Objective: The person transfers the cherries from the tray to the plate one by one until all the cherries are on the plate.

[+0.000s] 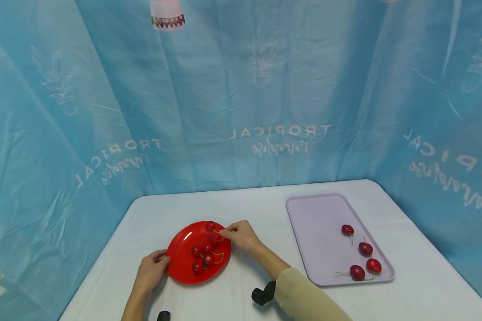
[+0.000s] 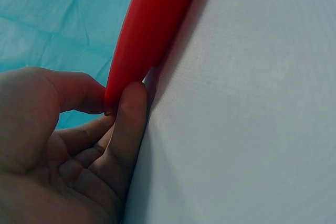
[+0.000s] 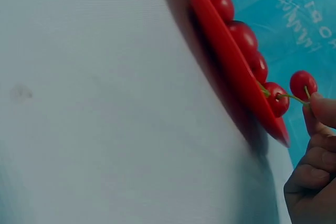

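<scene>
A round red plate (image 1: pixel 181 261) lies on the white table, with several dark red cherries (image 1: pixel 197 267) on its right half. My left hand (image 1: pixel 151 270) grips the plate's left rim; in the left wrist view the thumb is above the edge and a finger (image 2: pixel 131 124) beneath it. Over the plate's upper right edge, my right hand (image 1: pixel 244 235) pinches thin green stems between thumb and fingertip. One stem leads to a raised cherry (image 3: pixel 303 84) in the right wrist view, another to a cherry (image 3: pixel 278 99) at the plate's rim.
A pale lilac tray (image 1: pixel 313 232) stands on the right of the table (image 1: pixel 261 205), with several stemmed cherries (image 1: pixel 365 248) along its right side. Black wrist devices show near the right sleeve (image 1: pixel 305 294) and the left forearm. A blue printed curtain (image 1: pixel 209 98) surrounds the table.
</scene>
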A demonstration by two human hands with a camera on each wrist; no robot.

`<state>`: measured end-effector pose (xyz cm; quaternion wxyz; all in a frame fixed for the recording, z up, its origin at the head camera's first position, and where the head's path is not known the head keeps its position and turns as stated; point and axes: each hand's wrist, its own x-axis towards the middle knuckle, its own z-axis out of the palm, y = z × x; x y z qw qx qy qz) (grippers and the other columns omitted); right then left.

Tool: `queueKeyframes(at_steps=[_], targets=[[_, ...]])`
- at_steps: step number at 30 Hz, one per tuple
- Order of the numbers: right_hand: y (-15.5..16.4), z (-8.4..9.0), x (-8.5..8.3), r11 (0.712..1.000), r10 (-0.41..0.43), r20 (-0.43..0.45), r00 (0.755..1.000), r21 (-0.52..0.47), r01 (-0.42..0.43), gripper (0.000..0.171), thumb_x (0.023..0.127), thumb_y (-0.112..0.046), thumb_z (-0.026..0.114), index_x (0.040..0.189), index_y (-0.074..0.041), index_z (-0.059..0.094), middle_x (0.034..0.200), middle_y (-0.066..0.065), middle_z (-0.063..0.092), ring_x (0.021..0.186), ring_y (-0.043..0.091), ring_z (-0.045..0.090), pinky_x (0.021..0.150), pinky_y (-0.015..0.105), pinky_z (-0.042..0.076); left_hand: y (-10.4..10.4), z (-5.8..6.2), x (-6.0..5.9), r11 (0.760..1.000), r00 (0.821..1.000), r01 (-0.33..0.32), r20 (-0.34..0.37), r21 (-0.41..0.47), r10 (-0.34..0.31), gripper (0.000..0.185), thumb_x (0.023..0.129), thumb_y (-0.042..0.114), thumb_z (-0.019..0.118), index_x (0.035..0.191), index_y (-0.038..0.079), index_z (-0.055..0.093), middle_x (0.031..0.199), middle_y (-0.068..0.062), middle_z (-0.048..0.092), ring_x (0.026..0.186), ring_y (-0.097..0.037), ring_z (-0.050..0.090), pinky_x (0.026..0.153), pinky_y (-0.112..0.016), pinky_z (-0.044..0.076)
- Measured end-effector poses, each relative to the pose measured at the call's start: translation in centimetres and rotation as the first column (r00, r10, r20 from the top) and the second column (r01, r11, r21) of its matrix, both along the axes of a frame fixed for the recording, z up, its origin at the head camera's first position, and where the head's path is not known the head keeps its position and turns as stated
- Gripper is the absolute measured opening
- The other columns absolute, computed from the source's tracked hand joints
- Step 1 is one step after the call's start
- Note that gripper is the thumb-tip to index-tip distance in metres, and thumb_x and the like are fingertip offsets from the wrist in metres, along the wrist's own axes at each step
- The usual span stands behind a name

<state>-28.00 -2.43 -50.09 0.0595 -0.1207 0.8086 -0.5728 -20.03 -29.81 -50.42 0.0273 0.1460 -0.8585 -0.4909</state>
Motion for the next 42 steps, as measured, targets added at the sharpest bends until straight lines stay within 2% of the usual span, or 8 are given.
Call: queueKeyframes(at_steps=[4,8,20,28,37,42], targets=[[-0.2,-0.3,0.3,1.000,0.005,0.039,0.999,0.005,-0.005,0.017,0.087,-0.026,0.070,0.084,-0.009,0.075,0.069,-0.001,0.059,0.069,0.014,0.047,0.052,0.025,0.040,0.1,-0.1,0.0,1.000,1.000,0.004,-0.005,-0.009,-0.004,0.040,0.091,0.013,0.051,0.125,-0.009,0.055,0.103,-0.019,0.063,0.080,-0.020,0.060,0.064,-0.027,0.054],[-0.3,-0.7,0.6,0.999,-0.013,0.039,0.999,0.036,0.011,0.015,0.086,-0.025,0.072,0.082,-0.011,0.075,0.065,0.000,0.058,0.064,0.013,0.046,0.051,0.024,0.039,0.3,0.0,-0.1,1.000,1.000,0.004,-0.008,-0.025,-0.004,0.040,0.091,0.014,0.051,0.125,-0.008,0.055,0.103,-0.018,0.063,0.080,-0.020,0.061,0.064,-0.025,0.054],[0.1,-0.8,0.8,0.997,0.004,0.022,1.000,0.077,-0.005,0.015,0.085,-0.023,0.072,0.090,-0.009,0.076,0.071,-0.003,0.065,0.060,0.013,0.055,0.054,0.026,0.049,0.5,0.4,0.2,1.000,1.000,0.014,-0.008,0.005,-0.014,0.039,0.092,0.012,0.051,0.125,-0.009,0.054,0.102,-0.018,0.062,0.079,-0.019,0.061,0.064,-0.028,0.055],[1.1,0.2,1.2,0.998,0.013,0.037,0.999,0.060,-0.015,0.017,0.087,-0.022,0.069,0.095,-0.008,0.075,0.075,0.001,0.065,0.060,0.018,0.056,0.054,0.029,0.049,0.5,0.6,0.1,1.000,1.000,0.012,-0.001,0.004,-0.012,0.039,0.092,0.012,0.050,0.125,-0.009,0.055,0.103,-0.018,0.062,0.081,-0.020,0.061,0.065,-0.028,0.055],[2.5,1.3,1.4,0.978,0.070,-0.091,0.993,0.201,-0.050,0.016,0.087,-0.026,0.068,0.092,-0.014,0.076,0.072,-0.008,0.064,0.066,0.015,0.054,0.054,0.030,0.047,0.3,0.7,0.2,1.000,1.000,0.002,0.007,0.001,-0.002,0.040,0.092,0.013,0.051,0.125,-0.009,0.055,0.103,-0.018,0.063,0.080,-0.020,0.061,0.064,-0.027,0.055],[3.5,2.2,2.0,0.958,0.092,-0.168,0.982,0.282,-0.041,0.015,0.087,-0.026,0.067,0.090,-0.015,0.077,0.064,-0.007,0.060,0.057,0.013,0.050,0.049,0.028,0.043,0.3,0.6,0.2,1.000,1.000,0.001,0.010,0.005,-0.001,0.040,0.092,0.013,0.051,0.125,-0.009,0.054,0.104,-0.019,0.062,0.080,-0.020,0.061,0.064,-0.027,0.055]])
